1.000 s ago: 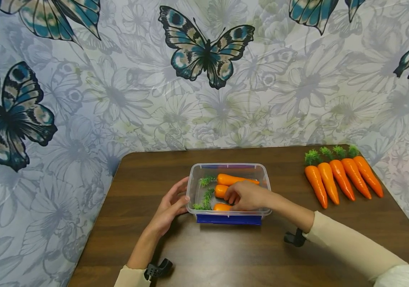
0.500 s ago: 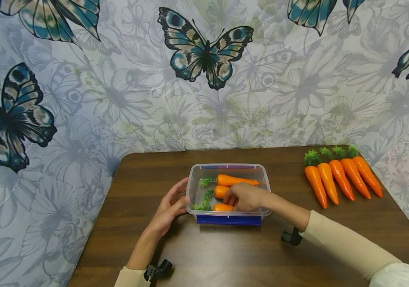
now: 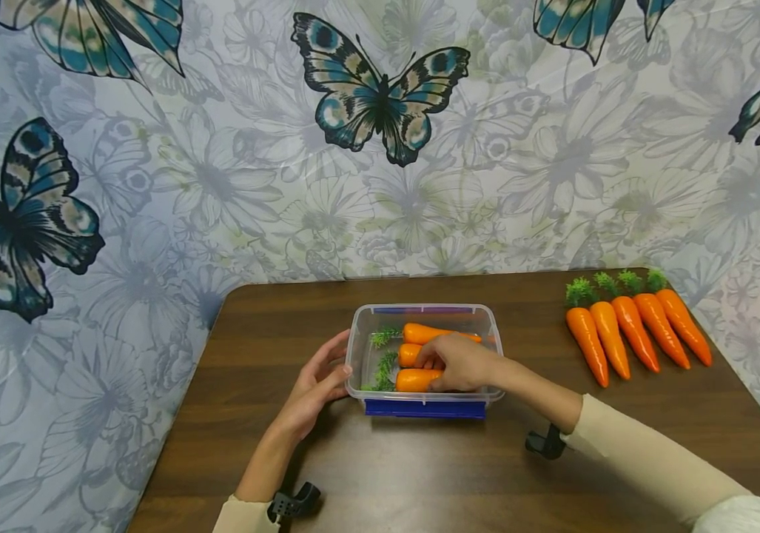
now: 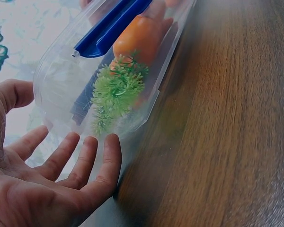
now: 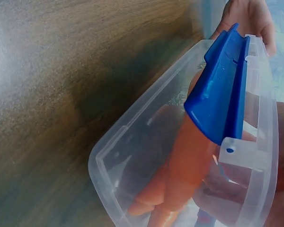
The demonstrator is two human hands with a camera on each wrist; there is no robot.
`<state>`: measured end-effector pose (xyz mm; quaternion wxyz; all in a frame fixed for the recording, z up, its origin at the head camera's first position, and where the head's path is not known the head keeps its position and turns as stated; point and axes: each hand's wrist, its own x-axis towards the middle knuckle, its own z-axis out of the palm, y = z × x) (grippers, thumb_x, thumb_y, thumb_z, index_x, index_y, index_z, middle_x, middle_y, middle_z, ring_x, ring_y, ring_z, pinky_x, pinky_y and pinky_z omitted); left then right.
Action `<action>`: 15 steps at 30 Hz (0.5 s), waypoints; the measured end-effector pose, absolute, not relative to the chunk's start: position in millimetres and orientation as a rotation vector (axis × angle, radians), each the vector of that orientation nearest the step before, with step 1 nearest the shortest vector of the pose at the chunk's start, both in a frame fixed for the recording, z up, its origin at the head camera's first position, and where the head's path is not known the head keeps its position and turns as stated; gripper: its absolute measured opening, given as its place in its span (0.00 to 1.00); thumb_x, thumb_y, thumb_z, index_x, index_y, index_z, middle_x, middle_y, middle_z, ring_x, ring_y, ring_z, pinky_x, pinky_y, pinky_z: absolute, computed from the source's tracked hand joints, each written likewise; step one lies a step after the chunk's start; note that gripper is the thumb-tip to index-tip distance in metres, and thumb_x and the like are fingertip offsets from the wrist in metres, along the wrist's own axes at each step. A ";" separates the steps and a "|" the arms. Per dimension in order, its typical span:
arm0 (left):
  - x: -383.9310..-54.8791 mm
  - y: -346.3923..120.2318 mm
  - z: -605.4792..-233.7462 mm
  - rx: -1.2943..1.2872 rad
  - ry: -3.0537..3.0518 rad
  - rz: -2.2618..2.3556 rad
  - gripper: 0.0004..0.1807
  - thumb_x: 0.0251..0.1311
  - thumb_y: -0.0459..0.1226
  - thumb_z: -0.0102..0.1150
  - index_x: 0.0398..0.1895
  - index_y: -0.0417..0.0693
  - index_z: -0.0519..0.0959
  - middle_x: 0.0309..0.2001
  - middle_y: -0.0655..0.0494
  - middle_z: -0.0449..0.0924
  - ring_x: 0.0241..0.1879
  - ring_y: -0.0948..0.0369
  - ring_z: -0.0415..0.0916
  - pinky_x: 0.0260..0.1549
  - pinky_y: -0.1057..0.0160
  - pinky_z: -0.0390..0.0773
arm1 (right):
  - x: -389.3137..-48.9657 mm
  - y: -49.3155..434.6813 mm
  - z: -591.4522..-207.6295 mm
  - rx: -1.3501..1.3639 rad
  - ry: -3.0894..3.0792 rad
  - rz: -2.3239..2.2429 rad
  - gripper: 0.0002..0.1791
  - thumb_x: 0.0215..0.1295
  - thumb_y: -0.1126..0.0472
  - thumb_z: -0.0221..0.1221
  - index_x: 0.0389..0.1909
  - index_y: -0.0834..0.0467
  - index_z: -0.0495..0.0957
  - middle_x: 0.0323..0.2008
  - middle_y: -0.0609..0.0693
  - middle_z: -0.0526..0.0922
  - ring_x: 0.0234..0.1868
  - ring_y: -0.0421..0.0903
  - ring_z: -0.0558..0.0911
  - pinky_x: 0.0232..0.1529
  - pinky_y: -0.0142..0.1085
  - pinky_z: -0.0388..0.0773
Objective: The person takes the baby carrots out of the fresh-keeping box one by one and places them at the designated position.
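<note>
A clear plastic box (image 3: 361, 320) with blue latches stands on the table. Inside it lie orange carrots with feathery green tops pointing left: a rear carrot (image 3: 419, 333), a middle carrot (image 3: 408, 356) and a front carrot (image 3: 416, 380). My right hand (image 3: 468, 363) reaches in over the right side, fingers curled down, and grips the front carrot; its tip is hidden under the hand. At the box's left end, my left hand (image 3: 313, 389) touches the wall and rim with thumb and spread, relaxed fingers. The left wrist view shows a green top (image 4: 116, 92) through the plastic.
Several more carrots (image 3: 629, 333) lie side by side at the right back of the wooden table (image 3: 419, 474), tops toward the wall. Behind the table hangs a butterfly-patterned cloth (image 3: 380, 215). A blue latch (image 5: 217, 90) juts from the box's front.
The front carrot has risen slightly and shifted toward the back of the box, with my right hand moving along a little. My left hand has stayed at the box.
</note>
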<state>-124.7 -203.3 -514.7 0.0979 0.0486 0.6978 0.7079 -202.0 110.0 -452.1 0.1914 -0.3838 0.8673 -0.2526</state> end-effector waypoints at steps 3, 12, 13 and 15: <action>-124.8 -202.8 -514.1 0.142 2.065 2.095 0.34 0.81 0.39 0.56 0.85 0.66 0.60 0.79 0.41 0.64 0.72 0.38 0.71 0.54 0.54 0.86 | -201.1 112.2 -451.5 -1.105 2.458 -0.701 0.17 0.61 0.60 0.76 0.51 0.56 0.86 0.43 0.46 0.89 0.43 0.42 0.84 0.50 0.36 0.83; -124.9 -203.6 -514.9 0.164 2.062 2.104 0.34 0.81 0.38 0.56 0.86 0.64 0.59 0.79 0.39 0.63 0.71 0.38 0.70 0.54 0.54 0.86 | -202.3 123.5 -440.9 -1.183 2.350 -0.701 0.16 0.67 0.59 0.72 0.54 0.52 0.85 0.48 0.44 0.88 0.46 0.41 0.83 0.52 0.38 0.82; -125.0 -203.7 -515.0 0.164 2.062 2.103 0.34 0.81 0.39 0.56 0.86 0.64 0.59 0.79 0.39 0.63 0.71 0.38 0.70 0.54 0.54 0.86 | -202.7 124.5 -440.4 -1.190 2.328 -0.708 0.16 0.68 0.60 0.72 0.55 0.53 0.84 0.49 0.44 0.89 0.48 0.41 0.84 0.55 0.39 0.83; -125.4 -203.7 -515.5 0.162 2.061 2.103 0.35 0.81 0.39 0.56 0.86 0.64 0.60 0.79 0.39 0.63 0.71 0.38 0.70 0.54 0.54 0.86 | -203.6 126.6 -440.0 -1.205 2.302 -0.717 0.17 0.70 0.59 0.71 0.58 0.54 0.83 0.51 0.46 0.89 0.51 0.43 0.85 0.58 0.42 0.84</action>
